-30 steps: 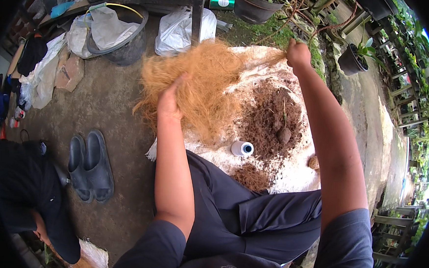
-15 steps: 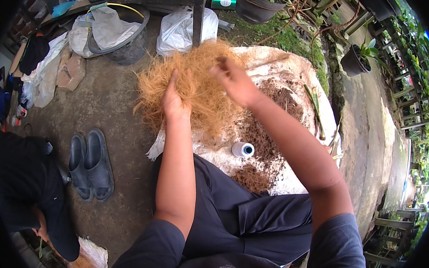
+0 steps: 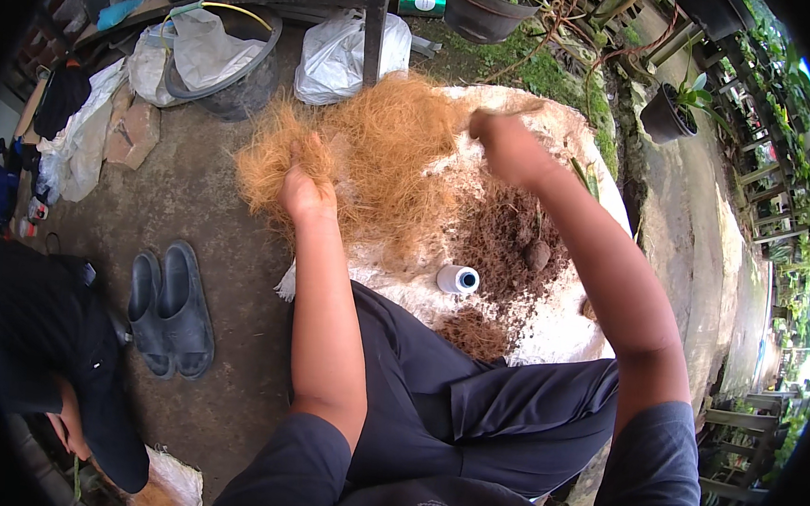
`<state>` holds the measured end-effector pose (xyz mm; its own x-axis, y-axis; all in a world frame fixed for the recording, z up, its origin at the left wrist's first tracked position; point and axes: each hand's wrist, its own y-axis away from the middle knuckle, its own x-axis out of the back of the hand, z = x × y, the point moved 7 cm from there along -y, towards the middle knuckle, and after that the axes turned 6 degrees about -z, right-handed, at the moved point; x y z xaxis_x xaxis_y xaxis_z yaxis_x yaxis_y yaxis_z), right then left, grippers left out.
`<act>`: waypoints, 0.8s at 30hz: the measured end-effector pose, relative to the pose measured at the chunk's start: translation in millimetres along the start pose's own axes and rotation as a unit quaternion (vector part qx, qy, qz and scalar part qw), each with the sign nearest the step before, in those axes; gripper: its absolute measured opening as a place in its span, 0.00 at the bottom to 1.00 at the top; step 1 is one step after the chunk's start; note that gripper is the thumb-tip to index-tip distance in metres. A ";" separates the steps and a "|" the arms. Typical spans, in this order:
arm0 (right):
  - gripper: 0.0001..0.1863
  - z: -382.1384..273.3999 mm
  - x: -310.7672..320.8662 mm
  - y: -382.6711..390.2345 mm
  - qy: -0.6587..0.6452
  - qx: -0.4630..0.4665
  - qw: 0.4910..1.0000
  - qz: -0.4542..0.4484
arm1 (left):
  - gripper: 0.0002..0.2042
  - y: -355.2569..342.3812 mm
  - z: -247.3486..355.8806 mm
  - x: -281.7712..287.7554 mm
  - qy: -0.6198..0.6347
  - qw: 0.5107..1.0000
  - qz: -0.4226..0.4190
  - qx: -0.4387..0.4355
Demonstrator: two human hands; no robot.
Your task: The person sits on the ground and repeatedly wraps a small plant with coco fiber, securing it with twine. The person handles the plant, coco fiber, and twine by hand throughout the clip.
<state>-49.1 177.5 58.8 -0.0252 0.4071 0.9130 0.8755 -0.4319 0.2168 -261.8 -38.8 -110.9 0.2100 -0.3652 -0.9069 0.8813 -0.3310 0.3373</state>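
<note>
My left hand (image 3: 307,193) is closed on a clump of coconut fibre (image 3: 267,156), with strands sticking out around its fingers. A larger heap of the same orange-brown fibre (image 3: 398,132) lies beside it on a white sack (image 3: 380,275). Over the sack's far right part, my right hand (image 3: 509,148) is raised and slightly blurred, its fingers curled in; what they hold, if anything, is hidden. Dark crumbly soil (image 3: 494,231) is spread below it, with a round brown lump (image 3: 537,254) on top. A white spool (image 3: 458,279) rests near my knees.
Dark slides (image 3: 186,309) stand on the concrete at left, near another person in black (image 3: 57,334). A black bucket (image 3: 238,94) and a white plastic bag (image 3: 348,55) stand at the far side. Potted plants (image 3: 669,113) line the right.
My left hand has moved left and nearer, pulling a clump of fibre aside. My right hand has swung right, away from the heap, uncovering part of the fibre; the round lump now shows.
</note>
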 end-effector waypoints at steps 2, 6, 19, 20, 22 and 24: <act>0.15 28.4 34.3 4.3 -0.104 -0.096 0.984 0.111 | 0.19 4.1 4.6 -5.1 -0.011 1.000 -0.009 0.000; 0.21 49.7 51.1 -2.4 -0.453 -0.112 0.851 0.243 | 0.18 33.3 -5.8 -31.7 -0.133 0.988 -0.061 0.051; 0.44 -4.3 -24.4 -17.4 -0.184 -0.159 0.968 0.056 | 0.34 68.2 -56.2 -48.3 -0.363 0.889 -0.181 0.211; 0.45 -20.8 -21.5 -9.1 -0.228 -0.138 0.963 0.047 | 0.34 70.5 -55.4 -49.1 -0.396 0.880 -0.171 0.198; 0.44 -53.4 -18.4 13.0 -0.286 -0.108 0.951 0.056 | 0.34 85.2 -50.4 -61.6 -0.496 0.841 -0.153 0.155; 0.42 -56.2 -41.9 11.5 -0.289 -0.104 0.948 0.080 | 0.33 96.5 -50.3 -72.8 -0.552 0.814 -0.142 0.108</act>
<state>-65.1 110.3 42.5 0.4216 0.6705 0.6105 0.7303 -0.6502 0.2097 -170.7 -0.4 -25.0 -0.6037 -0.7674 -0.2160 0.7080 -0.6406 0.2973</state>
